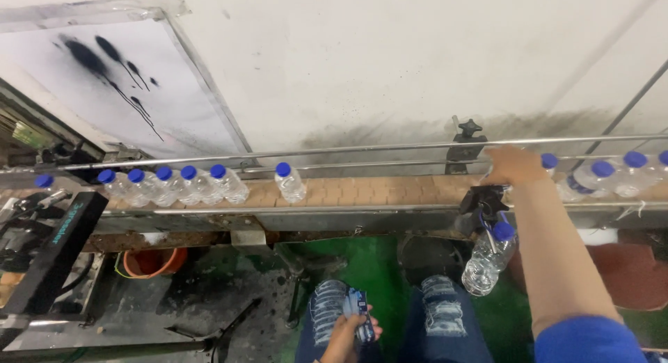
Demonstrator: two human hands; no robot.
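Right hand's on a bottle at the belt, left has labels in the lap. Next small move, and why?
Probably lift the bottle under the right hand off the conveyor and bring it down to the lap. That hand rests on its top by the guide rail, while the left hand holds a stack of blue-and-white labels over the knees with no bottle there. Whether the right hand's grip has closed is unclear.

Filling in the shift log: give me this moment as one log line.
right hand: on conveyor bottles | left hand: holds label sleeve at lap | hanging bottle: below rail
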